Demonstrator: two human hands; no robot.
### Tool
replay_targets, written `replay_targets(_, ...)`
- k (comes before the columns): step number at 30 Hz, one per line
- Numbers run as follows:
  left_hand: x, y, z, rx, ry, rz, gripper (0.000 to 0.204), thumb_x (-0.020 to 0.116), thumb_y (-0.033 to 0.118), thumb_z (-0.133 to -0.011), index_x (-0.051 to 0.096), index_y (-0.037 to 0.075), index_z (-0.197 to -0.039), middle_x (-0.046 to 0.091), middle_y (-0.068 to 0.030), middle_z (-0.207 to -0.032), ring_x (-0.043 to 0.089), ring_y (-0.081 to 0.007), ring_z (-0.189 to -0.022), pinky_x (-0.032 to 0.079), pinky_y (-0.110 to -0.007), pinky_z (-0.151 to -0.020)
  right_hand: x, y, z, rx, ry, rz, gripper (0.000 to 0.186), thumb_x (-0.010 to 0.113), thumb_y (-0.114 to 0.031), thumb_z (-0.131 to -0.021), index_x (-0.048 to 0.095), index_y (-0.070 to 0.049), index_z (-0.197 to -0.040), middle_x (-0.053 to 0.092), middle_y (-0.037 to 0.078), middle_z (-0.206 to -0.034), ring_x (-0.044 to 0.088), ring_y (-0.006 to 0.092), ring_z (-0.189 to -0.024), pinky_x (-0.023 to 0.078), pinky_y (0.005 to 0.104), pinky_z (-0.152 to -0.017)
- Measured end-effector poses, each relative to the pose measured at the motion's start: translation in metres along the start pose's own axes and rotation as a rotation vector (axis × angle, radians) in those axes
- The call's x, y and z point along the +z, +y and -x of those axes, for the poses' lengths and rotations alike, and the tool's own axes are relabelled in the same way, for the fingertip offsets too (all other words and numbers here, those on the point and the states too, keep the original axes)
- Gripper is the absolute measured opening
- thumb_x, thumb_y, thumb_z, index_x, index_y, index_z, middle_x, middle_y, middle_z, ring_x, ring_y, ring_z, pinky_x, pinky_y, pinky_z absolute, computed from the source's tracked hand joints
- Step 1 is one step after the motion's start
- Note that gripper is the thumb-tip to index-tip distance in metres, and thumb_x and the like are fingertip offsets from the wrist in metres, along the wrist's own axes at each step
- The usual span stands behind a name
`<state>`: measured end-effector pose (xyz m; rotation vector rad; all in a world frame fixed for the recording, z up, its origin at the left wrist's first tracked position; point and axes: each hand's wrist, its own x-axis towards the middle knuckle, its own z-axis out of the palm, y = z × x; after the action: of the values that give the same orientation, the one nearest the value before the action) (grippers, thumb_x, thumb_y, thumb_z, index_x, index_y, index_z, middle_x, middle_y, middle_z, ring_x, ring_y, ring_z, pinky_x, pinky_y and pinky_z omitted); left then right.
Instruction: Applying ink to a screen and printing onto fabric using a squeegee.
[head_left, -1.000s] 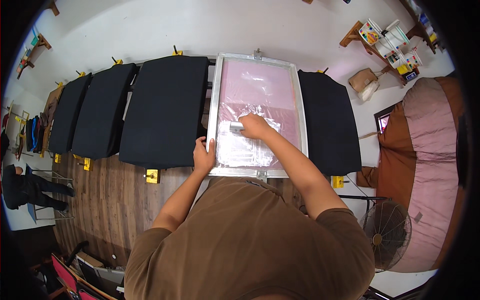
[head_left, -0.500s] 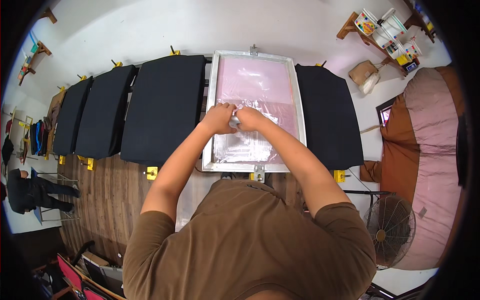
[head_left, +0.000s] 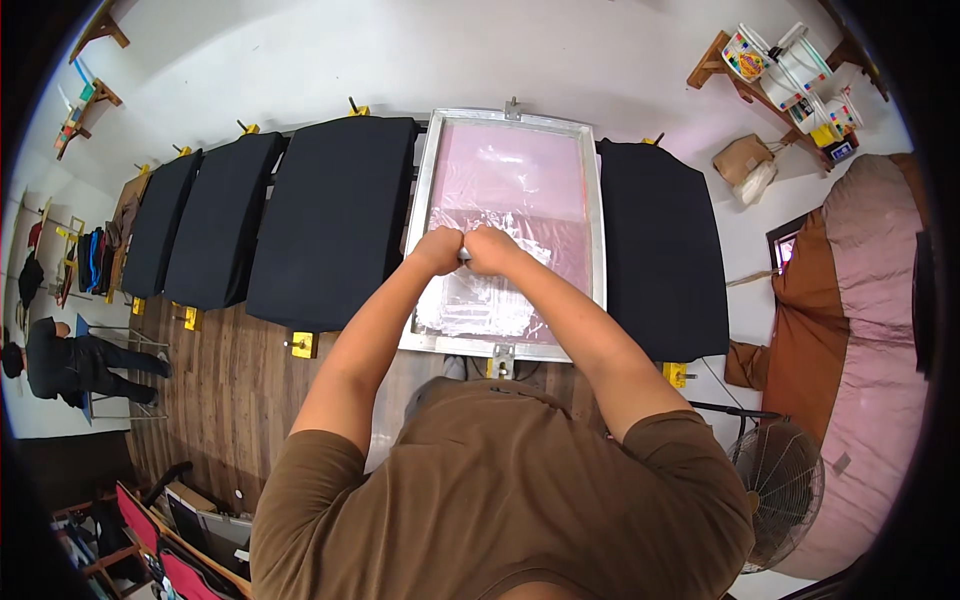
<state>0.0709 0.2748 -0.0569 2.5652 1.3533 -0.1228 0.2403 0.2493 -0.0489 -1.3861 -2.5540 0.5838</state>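
A silver-framed printing screen (head_left: pixel 594 250) lies in front of me, its pinkish mesh (head_left: pixel 515 175) showing a glossy, whitish smear (head_left: pixel 490 312) over the nearer half. Side by side over the middle of the mesh, my left hand (head_left: pixel 438 250) and my right hand (head_left: pixel 491 250) are closed around a grey-handled tool (head_left: pixel 464 255). It looks like a squeegee, but my fingers hide most of it, including any edge touching the mesh. Metal clamps hold the screen at its far end (head_left: pixel 512 107) and near end (head_left: pixel 502 358).
Black cloth-covered boards stand in a row, several to the left (head_left: pixel 332 220) and one to the right (head_left: pixel 662 250), with yellow brackets (head_left: pixel 303 345) beneath. A fan (head_left: pixel 775 495) is at lower right. White buckets (head_left: pixel 800 70) sit on a wall shelf. Another person (head_left: pixel 70 360) stands far left.
My hands have come closer together, and their fingers have curled tighter over the tool. The whole view has shifted slightly; the screen stays in its place among the boards.
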Motion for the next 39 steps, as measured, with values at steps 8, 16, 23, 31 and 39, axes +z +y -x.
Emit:
replay_targets(8,-0.021,0.016,-0.01,-0.171,-0.061,-0.088,0.032,0.081,0.026,-0.074,0.074,0.001,-0.094,0.075,-0.0198,-0.097,0.072,-0.0363,-0.098,0.058,-0.043,-0.089,0.004,0.0,-0.002,0.193,0.046,-0.071,0.049,0.078,-0.019,-0.073,0.063,0.0,-0.116,0.072,0.024,-0.102,0.07,0.04,-0.097,0.058,0.0467,-0.085)
replay_targets(16,-0.02,0.015,-0.017,0.027,-0.239,-0.18,0.03,0.076,0.02,-0.075,0.074,0.003,-0.099,0.074,-0.0204,-0.101,0.073,-0.0338,-0.097,0.058,-0.042,-0.087,0.017,-0.005,0.008,0.269,0.224,-0.257,0.073,0.08,-0.018,-0.07,0.048,-0.004,-0.135,0.071,0.023,-0.106,0.069,0.0424,-0.099,0.057,0.0476,-0.085)
replay_targets(23,-0.022,0.012,-0.015,0.041,-0.212,-0.147,0.029,0.072,0.022,-0.076,0.075,0.003,-0.097,0.075,-0.0201,-0.102,0.073,-0.0348,-0.097,0.059,-0.043,-0.086,0.013,0.001,-0.004,0.249,0.039,-0.094,0.031,0.077,-0.016,-0.068,0.072,0.002,-0.093,0.071,0.027,-0.091,0.071,0.0401,-0.09,0.058,0.0466,-0.082)
replay_targets(31,-0.025,0.01,-0.013,0.02,-0.161,-0.103,0.026,0.075,0.022,-0.073,0.076,0.001,-0.088,0.074,-0.0222,-0.097,0.073,-0.0365,-0.092,0.059,-0.044,-0.082,0.012,-0.002,-0.008,0.178,0.011,-0.03,0.026,0.078,-0.018,-0.07,0.074,0.003,-0.084,0.071,0.027,-0.09,0.072,0.0392,-0.09,0.058,0.0447,-0.084)
replay_targets(39,-0.013,0.008,-0.004,0.085,-0.121,-0.164,0.024,0.074,0.021,-0.072,0.076,0.001,-0.086,0.074,-0.0222,-0.091,0.073,-0.0377,-0.089,0.059,-0.044,-0.082,0.02,0.002,-0.001,0.152,0.044,-0.033,0.018,0.074,-0.013,-0.072,0.075,0.0,-0.085,0.073,0.024,-0.093,0.072,0.0388,-0.091,0.059,0.0445,-0.084)
